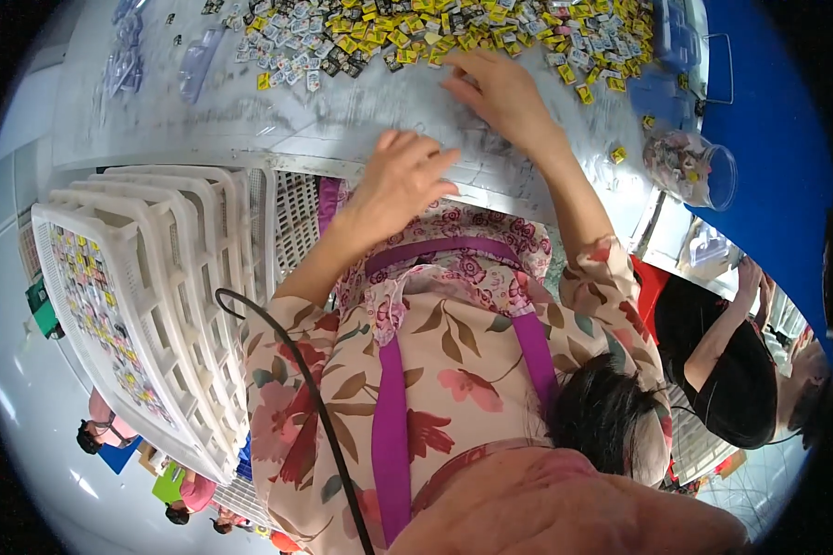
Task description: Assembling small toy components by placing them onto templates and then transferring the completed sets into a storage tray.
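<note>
A wide heap of small yellow, white and black packets (pixel 416 32) lies across the far part of the grey table (pixel 204 129). My right hand (pixel 504 97) reaches to the heap's near edge, fingers stretched forward and thumb apart; its fingertips seem to touch the packets there. Closer to me, my left hand (pixel 398 176) hovers by the table's front edge. Its thumb and forefinger are spread, while the other fingers bend loosely. I see nothing held in either hand.
Stacked white plastic crates (pixel 148 277) stand left of me, with a packet-filled one outermost. Clear plastic pieces (pixel 199 65) lie at the table's left. A clear jar (pixel 690 171) rests on its side at right, near a blue surface (pixel 777 120). Another person's arm (pixel 722 328) is at far right.
</note>
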`<action>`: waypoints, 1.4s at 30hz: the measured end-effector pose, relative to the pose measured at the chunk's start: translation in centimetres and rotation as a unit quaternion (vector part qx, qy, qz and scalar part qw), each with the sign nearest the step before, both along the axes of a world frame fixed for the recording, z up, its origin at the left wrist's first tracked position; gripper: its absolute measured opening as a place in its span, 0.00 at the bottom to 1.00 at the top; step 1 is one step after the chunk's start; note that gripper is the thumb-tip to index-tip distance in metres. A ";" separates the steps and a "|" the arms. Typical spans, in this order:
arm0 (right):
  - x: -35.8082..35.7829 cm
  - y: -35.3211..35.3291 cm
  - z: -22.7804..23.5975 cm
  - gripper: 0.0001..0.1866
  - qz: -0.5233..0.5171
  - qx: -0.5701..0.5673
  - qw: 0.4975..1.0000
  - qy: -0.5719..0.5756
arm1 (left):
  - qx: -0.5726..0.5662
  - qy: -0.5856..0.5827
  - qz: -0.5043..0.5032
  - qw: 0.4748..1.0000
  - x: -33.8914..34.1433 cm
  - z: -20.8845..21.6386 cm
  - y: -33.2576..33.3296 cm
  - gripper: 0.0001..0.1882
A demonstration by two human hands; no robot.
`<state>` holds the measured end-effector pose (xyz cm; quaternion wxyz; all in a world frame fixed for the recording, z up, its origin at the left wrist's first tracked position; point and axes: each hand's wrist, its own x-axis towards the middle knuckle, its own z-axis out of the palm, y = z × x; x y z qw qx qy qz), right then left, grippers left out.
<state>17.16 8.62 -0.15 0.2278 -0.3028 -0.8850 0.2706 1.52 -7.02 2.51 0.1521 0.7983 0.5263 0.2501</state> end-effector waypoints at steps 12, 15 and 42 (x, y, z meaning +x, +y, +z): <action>-2.1 0.6 -2.1 0.15 -0.033 0.073 0.996 -0.044 | 0.014 -0.024 0.312 0.950 -4.8 -3.4 7.5 0.14; -0.8 -0.3 -1.5 0.15 -0.055 0.063 0.996 -0.041 | 0.009 -0.012 0.305 0.952 -4.9 -3.3 7.2 0.14; 3.1 -0.7 3.1 0.07 -0.153 -0.283 0.894 0.311 | 0.051 -0.095 0.285 0.952 -2.8 -5.0 4.4 0.14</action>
